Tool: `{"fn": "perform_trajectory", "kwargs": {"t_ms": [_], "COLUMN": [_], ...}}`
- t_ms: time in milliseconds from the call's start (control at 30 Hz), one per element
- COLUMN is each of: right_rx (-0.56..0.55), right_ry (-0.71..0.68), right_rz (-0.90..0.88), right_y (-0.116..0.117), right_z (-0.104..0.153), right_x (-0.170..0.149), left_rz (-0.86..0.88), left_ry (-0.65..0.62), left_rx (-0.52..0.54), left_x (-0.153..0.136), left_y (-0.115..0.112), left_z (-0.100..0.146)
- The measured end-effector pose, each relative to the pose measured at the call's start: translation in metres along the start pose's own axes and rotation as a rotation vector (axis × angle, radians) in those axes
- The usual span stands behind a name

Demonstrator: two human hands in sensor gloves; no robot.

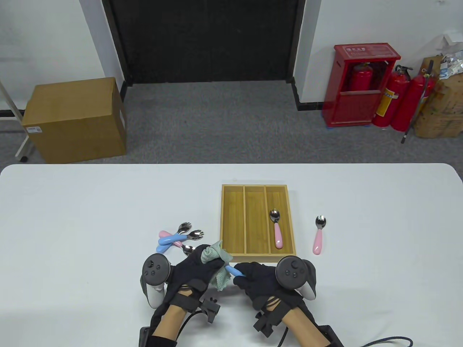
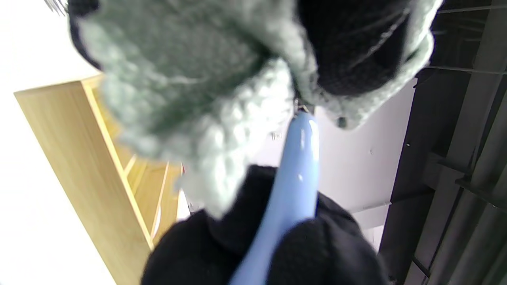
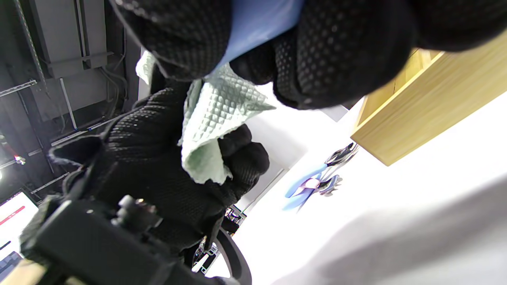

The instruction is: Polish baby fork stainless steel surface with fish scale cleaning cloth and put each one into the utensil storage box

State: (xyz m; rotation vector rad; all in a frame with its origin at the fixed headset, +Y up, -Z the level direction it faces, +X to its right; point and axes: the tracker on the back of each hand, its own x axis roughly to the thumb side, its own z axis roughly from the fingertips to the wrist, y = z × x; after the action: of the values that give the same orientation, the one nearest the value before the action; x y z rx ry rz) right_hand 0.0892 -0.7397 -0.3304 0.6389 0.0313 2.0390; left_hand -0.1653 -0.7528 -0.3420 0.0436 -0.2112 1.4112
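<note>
Fork [image 1: 236, 272] with a blue handle, held just above the white surface [image 1: 72, 217] at the near edge, between the two hands. The right hand [image 1: 266, 283] curls its fingers round the handle end; the left hand [image 1: 195, 271] bunches the green cloth [image 1: 217, 257] round the metal end, so the steel head is hidden in all three views. The left wrist view shows the handle emerging from the folds of cloth and running into the right glove. Long axis: roughly left to right across the table view, head toward the left hand, handle toward the right.

The wooden box [image 1: 258, 223] lies just beyond the hands, its near wall close to the cloth. It has three long compartments running away from the person; the right one already holds a pink-handled utensil [image 1: 276, 229], the other two look bare. The box channels lie roughly crosswise to the fork's present axis — so, by judgement, the fork must be turned before it is laid in. The right hand holds the handle and sits nearer the box, and seems the better placed to carry it.

Still outside the box: a pink-handled piece [image 1: 319, 235] to its right, and a cluster of pink and blue pieces [image 1: 179, 238] to its left, near the left hand.
</note>
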Motion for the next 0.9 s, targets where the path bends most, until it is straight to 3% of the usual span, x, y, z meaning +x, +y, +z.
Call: {"fn": "perform_trajectory", "kwargs": {"t_ms": [467,667,800,900], "right_rx": [0.048,0.054,0.056,0.053], "right_ry": [0.005,0.007,0.013,0.014], "right_rz": [0.042,0.028,-0.006,-0.03], "right_y": [0.007,0.007,0.006,0.006], "right_z": [-0.001,0.0,0.0,-0.001], "right_x": [0.002,0.002,-0.001,-0.002], "left_rz": [-0.06,0.051,0.244,0.293], "left_ry": [0.006,-0.015,0.007,0.029], "left_rx": [0.117,0.065,-0.042,-0.105], "left_x": [0.0,-0.001,-0.005,-0.008], "left_y": [0.011,0.008,0.0,-0.008], "left_z": [0.004,0.004,0.001,-0.001]}}
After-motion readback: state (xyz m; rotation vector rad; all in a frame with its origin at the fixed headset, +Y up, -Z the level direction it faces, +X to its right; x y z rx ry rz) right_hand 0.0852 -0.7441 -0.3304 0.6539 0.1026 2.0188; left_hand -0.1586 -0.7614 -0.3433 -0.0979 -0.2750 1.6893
